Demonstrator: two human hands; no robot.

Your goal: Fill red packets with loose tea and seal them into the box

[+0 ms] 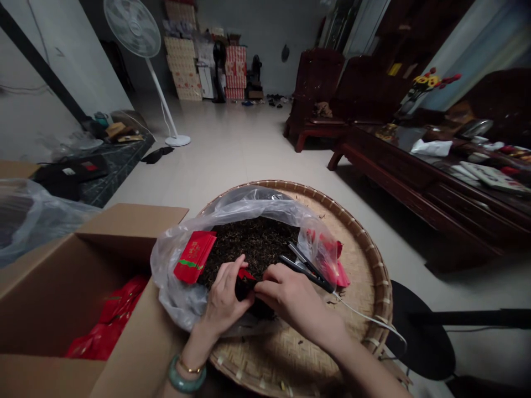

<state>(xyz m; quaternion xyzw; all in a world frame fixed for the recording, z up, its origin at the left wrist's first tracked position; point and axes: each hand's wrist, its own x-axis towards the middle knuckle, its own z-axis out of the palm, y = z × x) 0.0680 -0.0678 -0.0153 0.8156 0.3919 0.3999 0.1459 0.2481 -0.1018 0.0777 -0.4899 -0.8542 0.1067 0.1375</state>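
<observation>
Over dark leaves [251, 237], left hand [226, 298] grips red packet [245, 274], right fingers [269, 288] pinch its edge; best kept mouth-up.

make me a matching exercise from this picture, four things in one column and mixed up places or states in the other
1. green bangle
2. cardboard box
3. black corded tool
4. white fan

A. raised on a slim pole
B. on the wrist of the left hand
C. with red packets inside
D. lying partly over dark leaves

Pairs: 1-B, 2-C, 3-D, 4-A
</observation>
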